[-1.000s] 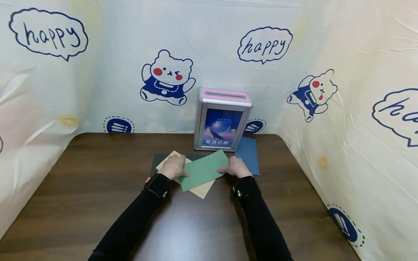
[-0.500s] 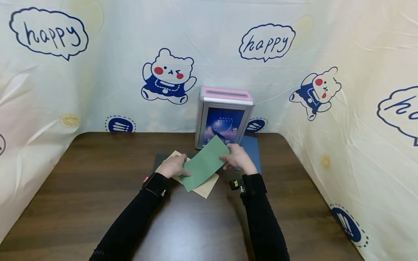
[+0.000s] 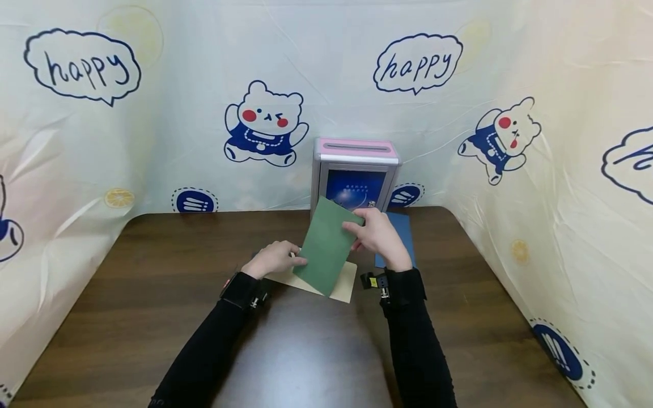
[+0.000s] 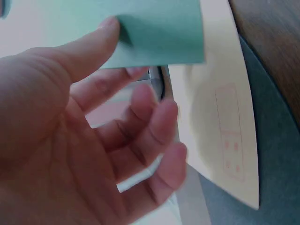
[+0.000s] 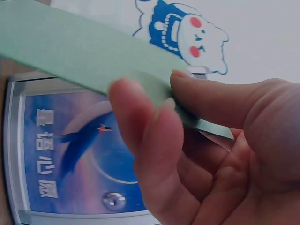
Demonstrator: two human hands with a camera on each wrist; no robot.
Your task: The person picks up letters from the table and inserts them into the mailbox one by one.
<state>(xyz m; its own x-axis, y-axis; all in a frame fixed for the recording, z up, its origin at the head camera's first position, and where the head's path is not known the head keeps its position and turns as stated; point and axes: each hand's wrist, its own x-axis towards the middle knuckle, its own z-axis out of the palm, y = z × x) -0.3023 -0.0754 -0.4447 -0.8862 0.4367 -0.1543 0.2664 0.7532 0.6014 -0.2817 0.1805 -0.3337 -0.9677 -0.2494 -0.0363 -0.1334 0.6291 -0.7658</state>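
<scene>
A green envelope (image 3: 326, 243) is raised at a slant in front of the box, between both hands. My right hand (image 3: 377, 235) pinches its upper right edge, with the thumb on one face and the fingers behind. At the lower left corner, my left hand (image 3: 275, 259) holds it between thumb and index finger; the other fingers curve loosely in the left wrist view. Below lies a cream envelope (image 3: 346, 286) with faint red printed boxes. A dark green envelope (image 4: 281, 117) shows under the cream one in the left wrist view.
A silver box with a pink slotted top (image 3: 357, 148) and a blue picture front (image 5: 84, 154) stands at the table's back. A blue envelope (image 3: 404, 238) lies beside its right side. Printed cloth (image 3: 178, 113) encloses the brown table (image 3: 127, 294).
The green envelope has been lifted and turned steeper, its top end rising over the box front. My right hand has moved up with it; the left hand has stayed near the lower corner.
</scene>
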